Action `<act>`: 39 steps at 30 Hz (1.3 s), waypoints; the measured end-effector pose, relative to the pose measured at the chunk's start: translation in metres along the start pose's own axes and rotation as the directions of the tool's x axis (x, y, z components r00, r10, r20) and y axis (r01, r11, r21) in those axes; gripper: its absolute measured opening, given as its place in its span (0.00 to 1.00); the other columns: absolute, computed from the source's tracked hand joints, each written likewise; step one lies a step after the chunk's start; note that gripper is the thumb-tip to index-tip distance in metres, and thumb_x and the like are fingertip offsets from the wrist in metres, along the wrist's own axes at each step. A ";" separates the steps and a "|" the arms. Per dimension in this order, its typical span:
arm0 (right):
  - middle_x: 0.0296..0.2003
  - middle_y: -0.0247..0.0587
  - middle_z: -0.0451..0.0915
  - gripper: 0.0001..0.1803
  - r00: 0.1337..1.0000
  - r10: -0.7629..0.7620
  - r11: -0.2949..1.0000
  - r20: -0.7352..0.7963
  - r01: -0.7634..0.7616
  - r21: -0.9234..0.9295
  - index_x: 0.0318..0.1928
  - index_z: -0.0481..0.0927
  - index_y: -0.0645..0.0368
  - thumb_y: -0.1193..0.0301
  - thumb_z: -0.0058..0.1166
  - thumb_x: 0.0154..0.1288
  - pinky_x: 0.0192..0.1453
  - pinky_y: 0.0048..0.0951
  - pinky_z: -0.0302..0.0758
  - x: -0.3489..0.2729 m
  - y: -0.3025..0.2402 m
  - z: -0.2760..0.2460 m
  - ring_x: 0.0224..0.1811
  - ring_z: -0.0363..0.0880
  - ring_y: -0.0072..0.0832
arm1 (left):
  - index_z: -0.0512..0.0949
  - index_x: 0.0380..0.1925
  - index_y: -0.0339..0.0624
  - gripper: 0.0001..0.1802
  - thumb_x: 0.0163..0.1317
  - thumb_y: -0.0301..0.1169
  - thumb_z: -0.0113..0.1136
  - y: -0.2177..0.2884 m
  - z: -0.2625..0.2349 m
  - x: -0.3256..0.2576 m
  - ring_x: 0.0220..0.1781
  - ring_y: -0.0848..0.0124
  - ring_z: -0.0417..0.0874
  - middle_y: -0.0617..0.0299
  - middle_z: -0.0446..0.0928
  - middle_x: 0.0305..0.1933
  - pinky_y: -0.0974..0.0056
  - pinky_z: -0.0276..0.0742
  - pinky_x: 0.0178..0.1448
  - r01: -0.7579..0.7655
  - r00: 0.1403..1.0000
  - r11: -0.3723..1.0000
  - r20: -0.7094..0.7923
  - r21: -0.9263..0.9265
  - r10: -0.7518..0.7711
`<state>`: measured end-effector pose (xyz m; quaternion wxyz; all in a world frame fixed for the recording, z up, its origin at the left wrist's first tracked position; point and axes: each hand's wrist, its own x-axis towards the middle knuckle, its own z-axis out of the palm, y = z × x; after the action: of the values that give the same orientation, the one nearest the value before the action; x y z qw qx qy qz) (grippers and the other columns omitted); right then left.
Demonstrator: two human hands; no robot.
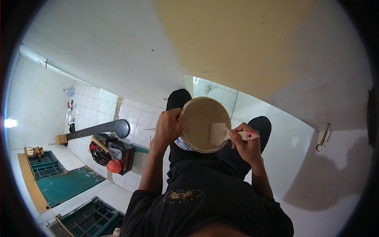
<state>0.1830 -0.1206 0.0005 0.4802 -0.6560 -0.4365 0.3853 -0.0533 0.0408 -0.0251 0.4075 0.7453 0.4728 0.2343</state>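
Note:
A round paint bucket (203, 118) is held in front of my body, its open mouth facing up and its inner wall coated in beige. My left hand (169, 127) grips the bucket's left rim, with the thumb over the edge. In my right hand (248, 145) is a paintbrush (219, 135); the fingers close round its pale handle, which has a red-marked end. The brush head lies inside the bucket at the right side, smeared with beige paint. How much paint the bucket holds is hard to make out.
Ahead rises a wall (237, 43) with a yellow-beige patch between whitish areas. A metal hook (323, 137) sticks out at right. On the tiled floor (136, 112) to the left stand a long dark bench (98, 129) and a dark cabinet (125, 156) with bags on it. A green door (75, 185) is beyond.

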 end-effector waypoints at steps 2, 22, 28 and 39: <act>0.19 0.32 0.78 0.11 0.999 -0.045 0.996 0.023 0.047 -0.075 0.33 0.78 0.62 0.69 0.62 0.72 0.22 0.19 0.71 0.001 -0.001 -0.005 0.18 0.76 0.15 | 0.73 0.21 0.29 0.16 0.59 0.33 0.58 -0.004 -0.001 -0.001 0.16 0.54 0.71 0.40 0.70 0.18 0.52 0.67 0.25 0.023 1.000 1.000 0.014 -0.008 -0.023; 0.13 0.42 0.73 0.13 0.978 -0.208 0.941 0.035 0.209 -0.266 0.22 0.75 0.62 0.73 0.62 0.62 0.20 0.28 0.69 0.025 -0.005 0.009 0.13 0.73 0.27 | 0.76 0.26 0.28 0.16 0.62 0.33 0.58 0.003 -0.002 0.000 0.21 0.73 0.68 0.52 0.70 0.17 0.59 0.66 0.26 0.037 0.995 0.999 0.091 0.023 -0.039; 0.19 0.53 0.78 0.14 0.957 -0.129 0.877 0.258 0.232 -0.421 0.22 0.76 0.60 0.68 0.61 0.62 0.31 0.49 0.78 0.065 -0.013 0.051 0.25 0.81 0.56 | 0.77 0.26 0.28 0.15 0.64 0.33 0.56 -0.004 -0.005 -0.007 0.23 0.78 0.69 0.58 0.72 0.17 0.61 0.67 0.26 0.080 0.994 0.997 0.078 -0.018 -0.079; 0.28 0.56 0.84 0.16 0.927 0.066 0.873 0.369 0.125 -0.471 0.29 0.82 0.60 0.60 0.60 0.66 0.42 0.49 0.80 0.083 0.010 0.083 0.35 0.84 0.56 | 0.74 0.23 0.28 0.16 0.61 0.33 0.56 -0.002 -0.010 -0.001 0.21 0.75 0.68 0.52 0.67 0.16 0.58 0.66 0.26 0.080 0.995 0.996 0.070 -0.033 -0.077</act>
<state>0.1348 -0.0196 -0.0366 0.2136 -0.6632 -0.6125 0.3732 -0.0626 0.0439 -0.0211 0.4457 0.7264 0.4833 0.2005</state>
